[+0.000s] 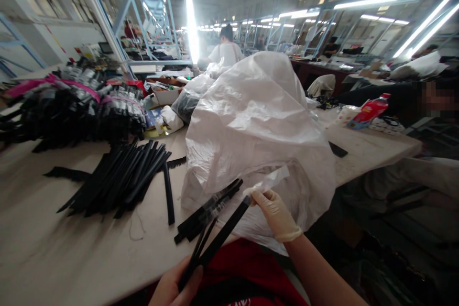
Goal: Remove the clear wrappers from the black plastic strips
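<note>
At the bottom edge, my bare left hand (181, 279) is closed around the lower end of a black strip (229, 222). Thin dark prongs (203, 241) also come out of that hand; whether they are a tool or narrower strips I cannot tell. My right hand (274, 213), in a pale glove, pinches the strip's upper end, where a clear film-like piece (274, 179) sticks out past the fingers. Beside the strip lies a small bundle of black strips (208, 210) with clear wrapping round it, partly on a large white plastic bag (258, 114).
A loose pile of black strips (122, 179) spreads over the table (89, 258) at left. Behind it are larger bundles (68, 110) tied with pink bands. A red bottle (371, 110) is at the right, near another person's arm. A person (225, 48) sits farther back.
</note>
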The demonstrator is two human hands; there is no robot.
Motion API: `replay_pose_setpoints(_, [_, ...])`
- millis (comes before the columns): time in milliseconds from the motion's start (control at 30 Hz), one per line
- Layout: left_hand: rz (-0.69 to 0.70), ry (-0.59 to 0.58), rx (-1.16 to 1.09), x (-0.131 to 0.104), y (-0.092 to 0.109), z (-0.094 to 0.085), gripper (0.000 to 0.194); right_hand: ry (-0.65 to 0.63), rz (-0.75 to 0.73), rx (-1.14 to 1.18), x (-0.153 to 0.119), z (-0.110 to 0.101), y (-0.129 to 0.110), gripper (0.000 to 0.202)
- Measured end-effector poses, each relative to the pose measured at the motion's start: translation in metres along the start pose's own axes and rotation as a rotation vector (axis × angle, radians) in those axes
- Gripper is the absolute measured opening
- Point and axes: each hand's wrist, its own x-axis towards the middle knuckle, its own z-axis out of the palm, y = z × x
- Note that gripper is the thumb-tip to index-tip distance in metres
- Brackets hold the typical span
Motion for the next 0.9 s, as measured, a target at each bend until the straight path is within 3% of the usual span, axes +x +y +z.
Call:
replay_pose_setpoints(67, [-0.013,-0.017,0.010,0.005,0.008,-0.002,0.037,-0.091,0.051,-0.042,-0.007,0.007,-0.002,0.024])
replay_pose_setpoints(233, [-0.069,-0.001,-0.026,0.023,0.017,0.007,0.049,-0.485,0.185,-0.032,-0.040,0.043,0.017,0.026])
replay_pose_setpoints(333, [-0.065,0.003,-0.001,0.025,0.012,0.008,0.045,-0.645,0.228,-0.054,-0.048,0.044,0.028,0.031])
replay_pose_setpoints(367, [-0.060,-0.001,0.030,0.024,0.009,0.007,0.041,-0.611,0.214,-0.029,-0.046,0.040,0.029,0.035])
replay_pose_setpoints(500, [-0.041,-0.030,0.127,0.025,0.002,0.008,0.034,-0.267,0.126,0.035,-0.036,0.030,0.031,0.050])
replay_pose_setpoints(567, [-0.017,-0.035,0.133,0.030,0.001,0.014,0.034,-0.269,0.153,-0.011,-0.039,0.035,0.036,0.052])
replay_pose_setpoints(700, [0.012,-0.050,0.122,0.035,0.000,0.017,0.036,-0.390,0.220,-0.038,-0.047,0.041,0.042,0.052])
replay_pose_setpoints(833, [-0.034,-0.039,0.221,0.028,-0.001,0.009,0.037,-0.283,0.232,0.164,-0.042,0.033,0.043,0.055])
replay_pose_setpoints(900, [-0.010,-0.039,0.245,0.028,0.001,0.010,0.036,-0.278,0.272,0.249,-0.042,0.038,0.048,0.053])
